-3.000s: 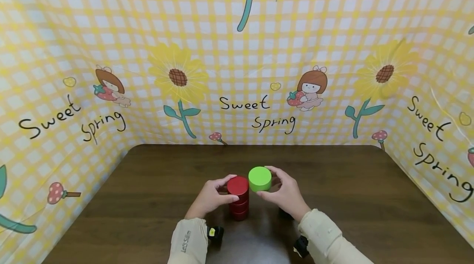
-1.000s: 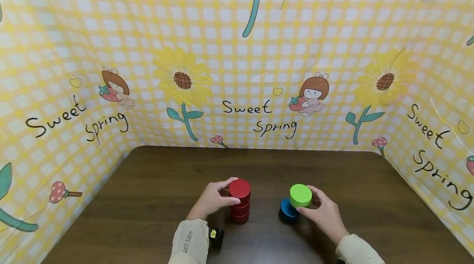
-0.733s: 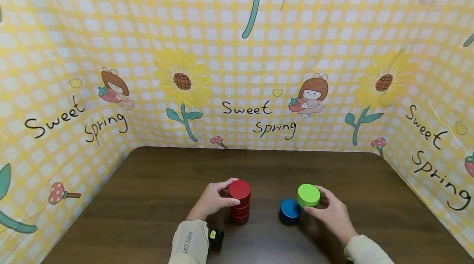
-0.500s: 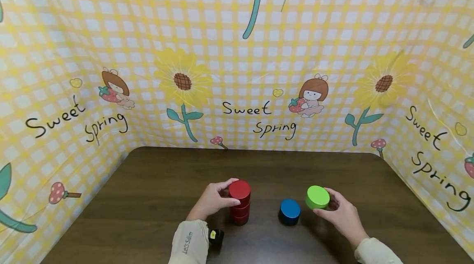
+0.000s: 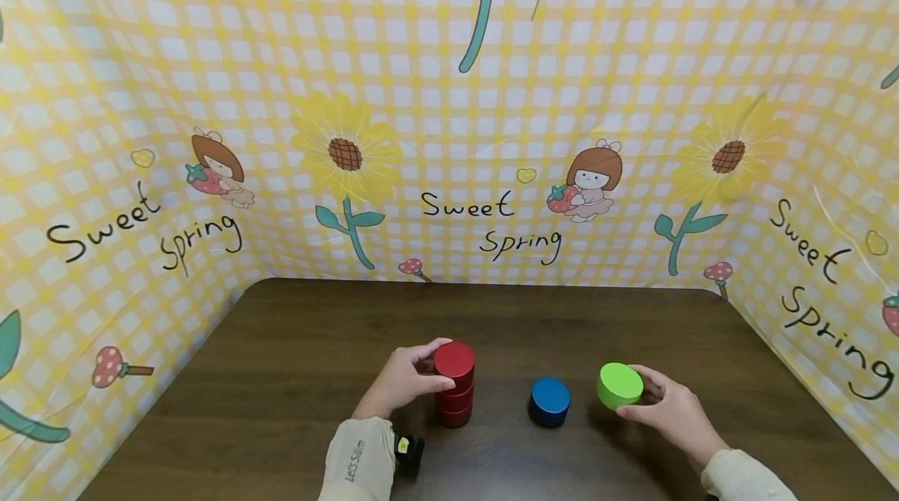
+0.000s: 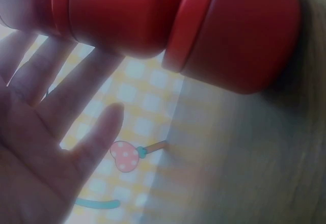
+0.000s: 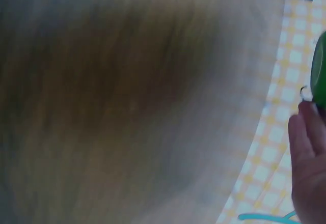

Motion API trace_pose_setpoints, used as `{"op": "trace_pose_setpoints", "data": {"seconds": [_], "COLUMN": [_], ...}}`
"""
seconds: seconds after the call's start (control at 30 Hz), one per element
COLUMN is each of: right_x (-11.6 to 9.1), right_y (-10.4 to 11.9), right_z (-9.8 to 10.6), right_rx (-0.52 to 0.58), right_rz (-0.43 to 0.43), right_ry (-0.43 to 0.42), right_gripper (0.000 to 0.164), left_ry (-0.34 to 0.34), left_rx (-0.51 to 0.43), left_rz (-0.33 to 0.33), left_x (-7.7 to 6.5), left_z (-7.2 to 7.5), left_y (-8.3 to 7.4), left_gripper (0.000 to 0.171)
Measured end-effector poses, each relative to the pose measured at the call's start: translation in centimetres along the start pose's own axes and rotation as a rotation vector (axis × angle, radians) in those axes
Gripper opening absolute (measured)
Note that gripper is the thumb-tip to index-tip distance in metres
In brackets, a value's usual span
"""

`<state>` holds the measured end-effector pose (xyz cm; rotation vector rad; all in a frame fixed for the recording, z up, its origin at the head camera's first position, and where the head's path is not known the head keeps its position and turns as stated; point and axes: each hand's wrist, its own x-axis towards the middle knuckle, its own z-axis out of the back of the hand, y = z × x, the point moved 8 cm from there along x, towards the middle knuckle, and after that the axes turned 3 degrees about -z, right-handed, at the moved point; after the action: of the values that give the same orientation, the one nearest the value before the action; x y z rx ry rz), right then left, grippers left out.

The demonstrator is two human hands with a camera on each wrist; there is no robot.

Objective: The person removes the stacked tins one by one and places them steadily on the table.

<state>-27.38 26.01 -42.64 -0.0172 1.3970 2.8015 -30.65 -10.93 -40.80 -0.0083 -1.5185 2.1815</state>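
Note:
A stack of three red round tins (image 5: 455, 390) stands on the table, and my left hand (image 5: 402, 381) grips its top tin between thumb and fingers. In the left wrist view the left hand's fingers (image 6: 84, 94) lie along the upper part of the stack (image 6: 234, 35). Further right, my right hand (image 5: 674, 413) holds a bright green round tin (image 5: 620, 385), slightly tilted, just above the table. Only an edge of the green tin (image 7: 320, 74) shows in the right wrist view. Between the two hands a blue round tin (image 5: 549, 402) sits on the table, touched by neither.
The dark wooden table (image 5: 337, 314) is enclosed by a yellow checked cloth (image 5: 449, 134) at the back and both sides. A black device (image 5: 409, 450) is strapped at the left wrist. The blue tin stands apart from the red stack.
My right hand has carried the green tin from beside the red stack rightward past the blue tin and lower toward the table. My left hand keeps its hold on the red stack.

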Motion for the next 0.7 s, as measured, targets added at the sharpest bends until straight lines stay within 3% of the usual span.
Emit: {"op": "trace_pose_setpoints", "data": {"seconds": [0.2, 0.43, 0.7], "right_x": [0.7, 1.2, 1.8], "right_y": [-0.5, -0.5, -0.4], "right_z": [-0.5, -1.5, -2.0], "right_rx": [0.125, 0.199, 0.201], "right_rz": [0.046, 0.052, 0.049], "right_ry": [0.141, 0.269, 0.325], "right_gripper": [0.076, 0.082, 0.083], "left_ry": [0.005, 0.009, 0.014], "left_rx": [-0.001, -0.013, -0.022], "left_rz": [-0.055, 0.041, 0.056], "left_x": [-0.1, 0.0, 0.0], "left_z": [0.1, -0.1, -0.2], "left_y": [-0.5, 0.2, 0.2], "left_gripper": [0.063, 0.061, 0.061]}}
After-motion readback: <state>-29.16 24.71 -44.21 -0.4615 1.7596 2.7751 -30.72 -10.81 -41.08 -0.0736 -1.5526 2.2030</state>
